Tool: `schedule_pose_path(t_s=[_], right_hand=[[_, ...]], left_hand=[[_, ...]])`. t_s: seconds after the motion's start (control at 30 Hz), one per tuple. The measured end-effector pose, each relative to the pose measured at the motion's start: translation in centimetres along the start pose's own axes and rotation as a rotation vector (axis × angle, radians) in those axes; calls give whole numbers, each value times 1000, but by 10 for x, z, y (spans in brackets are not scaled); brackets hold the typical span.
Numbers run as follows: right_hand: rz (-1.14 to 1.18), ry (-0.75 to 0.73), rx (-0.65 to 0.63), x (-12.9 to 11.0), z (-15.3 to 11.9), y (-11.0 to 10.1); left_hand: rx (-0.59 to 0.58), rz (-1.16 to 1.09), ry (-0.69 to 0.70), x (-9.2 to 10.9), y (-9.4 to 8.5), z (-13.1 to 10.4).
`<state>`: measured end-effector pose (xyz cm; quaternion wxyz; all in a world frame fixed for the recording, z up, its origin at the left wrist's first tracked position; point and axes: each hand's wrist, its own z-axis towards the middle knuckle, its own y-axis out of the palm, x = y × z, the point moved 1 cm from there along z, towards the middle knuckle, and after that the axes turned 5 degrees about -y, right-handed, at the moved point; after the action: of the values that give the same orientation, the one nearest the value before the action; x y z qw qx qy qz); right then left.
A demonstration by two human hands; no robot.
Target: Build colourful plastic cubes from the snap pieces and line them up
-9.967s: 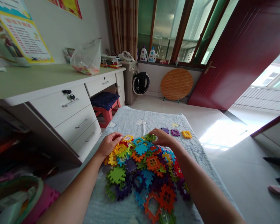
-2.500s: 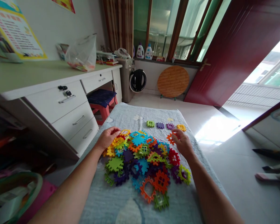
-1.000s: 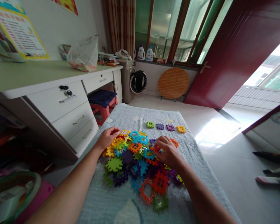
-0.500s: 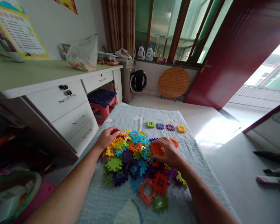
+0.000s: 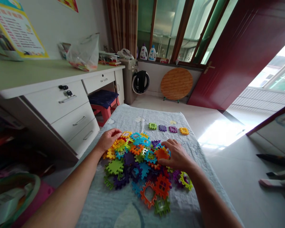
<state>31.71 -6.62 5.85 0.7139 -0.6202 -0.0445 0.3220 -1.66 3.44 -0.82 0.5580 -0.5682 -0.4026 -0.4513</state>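
A heap of colourful notched plastic building pieces lies on the cloth-covered table. My left hand (image 5: 108, 140) is at the heap's far left, thumb and forefinger drawn together at the edge of a yellow window piece (image 5: 126, 134). On the right side, my right hand (image 5: 177, 154) curves around an orange building piece (image 5: 161, 154), thumb below and fingers above. Its fingertips partly cover pieces beneath. Nearby lie a blue piece (image 5: 150, 156), a purple piece (image 5: 156, 143) and a red-orange window piece (image 5: 162, 186).
Beyond the heap, a green piece (image 5: 152, 126), two purple ones (image 5: 162, 128) and a yellow-orange piece (image 5: 184, 131) form a row. A white desk (image 5: 64, 76) stands left, with a red stool (image 5: 105, 110) beside it. A basket (image 5: 35, 190) is at lower left.
My right hand has shifted slightly right with the orange piece, uncovering more of the blue piece. The left hand stays by the yellow piece. The view has moved slightly.
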Motion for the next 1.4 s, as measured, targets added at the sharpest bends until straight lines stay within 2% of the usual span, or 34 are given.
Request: schedule_pose_path(t_s=[0.17, 0.47, 0.57, 0.7, 0.8, 0.9, 1.07, 1.27, 1.4], right_hand=[[-35, -12, -20, -18, 1, 10], [157, -100, 57, -18, 2, 13], [181, -76, 145, -6, 1, 4], [96, 131, 322, 34, -5, -10], [-5, 268, 294, 66, -12, -8], [-30, 282, 179, 83, -17, 5], [-64, 270, 110, 89, -19, 21], [-45, 254, 154, 89, -17, 20], [-86, 325, 149, 87, -16, 19]], left_hand=[[18, 34, 22, -1, -1, 1], [16, 44, -1, 2, -1, -1], [9, 34, 1, 1, -1, 0], [12, 43, 14, 0, -1, 0], [11, 43, 10, -1, -1, 0], [2, 22, -4, -2, -1, 1], [5, 13, 1, -5, -1, 3], [-11, 56, 5, -4, -2, 2], [2, 90, 24, -2, -2, 2]])
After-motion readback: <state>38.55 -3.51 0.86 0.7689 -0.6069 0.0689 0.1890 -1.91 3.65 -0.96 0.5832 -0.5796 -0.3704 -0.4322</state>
